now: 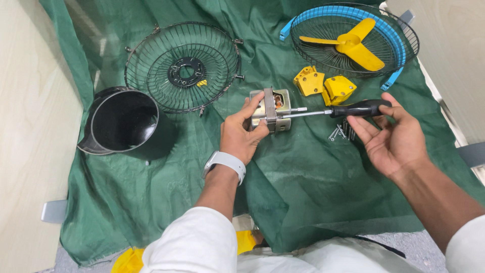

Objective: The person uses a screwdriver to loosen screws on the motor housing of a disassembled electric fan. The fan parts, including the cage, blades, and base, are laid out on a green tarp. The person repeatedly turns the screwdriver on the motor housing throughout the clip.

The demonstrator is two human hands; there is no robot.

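My left hand (241,132) grips a small metal fan motor (273,108) and holds it just above the green cloth (303,187). My right hand (391,135) holds a black-handled screwdriver (359,108) by its handle with the fingertips. The screwdriver's shaft points left and its tip meets the right side of the motor. Several loose screws (341,132) lie on the cloth under the screwdriver.
A black wire fan guard (183,65) lies at the back, a black cup-shaped housing (124,121) to its left. At the back right a second guard with a blue rim (399,45) holds a yellow fan blade (356,45). Two yellow plastic pieces (326,86) lie in front of it.
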